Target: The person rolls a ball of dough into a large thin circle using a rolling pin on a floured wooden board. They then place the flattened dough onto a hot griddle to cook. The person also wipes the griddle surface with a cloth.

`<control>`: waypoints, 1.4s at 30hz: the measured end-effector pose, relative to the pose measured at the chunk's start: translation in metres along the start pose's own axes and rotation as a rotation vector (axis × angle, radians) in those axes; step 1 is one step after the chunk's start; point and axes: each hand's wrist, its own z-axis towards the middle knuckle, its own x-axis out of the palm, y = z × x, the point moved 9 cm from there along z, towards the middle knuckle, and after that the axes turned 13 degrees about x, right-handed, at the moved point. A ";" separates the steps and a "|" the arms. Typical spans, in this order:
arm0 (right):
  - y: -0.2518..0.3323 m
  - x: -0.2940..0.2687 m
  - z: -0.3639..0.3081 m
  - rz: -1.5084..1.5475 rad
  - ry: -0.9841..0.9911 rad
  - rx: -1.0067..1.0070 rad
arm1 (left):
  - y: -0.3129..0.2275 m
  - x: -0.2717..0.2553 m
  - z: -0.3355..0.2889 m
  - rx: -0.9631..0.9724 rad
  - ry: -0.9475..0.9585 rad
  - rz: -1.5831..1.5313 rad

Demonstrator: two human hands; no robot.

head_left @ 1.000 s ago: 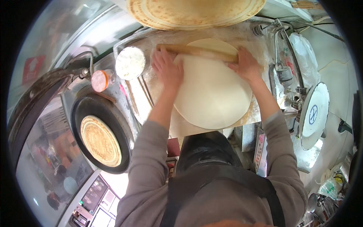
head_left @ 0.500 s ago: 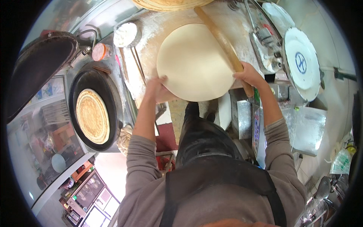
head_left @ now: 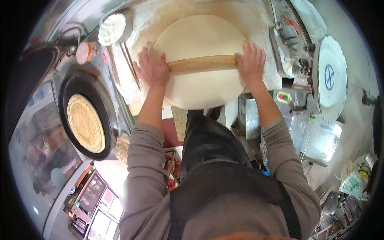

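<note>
Your floured board (head_left: 262,24) fills the top of the view, and the big round dough sheet (head_left: 200,76) lies flat on it, its near edge hanging just past the board toward your apron (head_left: 208,148). To your left sits a black pan (head_left: 66,100) with a browned flatbread (head_left: 85,123) in it, well apart from the dough. On your right a white round plate (head_left: 330,76) lies beside a metal machine (head_left: 290,40). The wooden pin (head_left: 202,63) lies crosswise over the dough's middle. Your left hand (head_left: 152,68) presses flat on the pin's left end, fingers spread and pointing away from you, not curled round it. Your right hand (head_left: 251,60) rests the same way on the right end, fingers slightly apart. A bowl of flour (head_left: 112,29) stands at the board's left corner, with a small red-lidded jar (head_left: 85,53) just beside it.
</note>
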 end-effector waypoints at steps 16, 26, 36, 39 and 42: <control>0.022 0.002 0.064 0.081 0.303 0.010 | -0.002 -0.028 0.083 0.288 -0.046 -0.236; 0.023 0.065 0.221 0.177 0.080 0.309 | 0.024 0.071 0.214 0.264 -0.082 -0.242; 0.065 0.064 0.173 -0.157 0.563 0.049 | 0.015 0.032 0.102 -0.132 0.101 -0.400; 0.057 0.044 0.168 0.056 0.607 0.085 | 0.025 0.047 0.026 -0.408 0.275 -0.802; 0.018 0.039 0.143 0.157 0.741 0.238 | 0.008 0.039 -0.055 -0.724 0.500 -1.154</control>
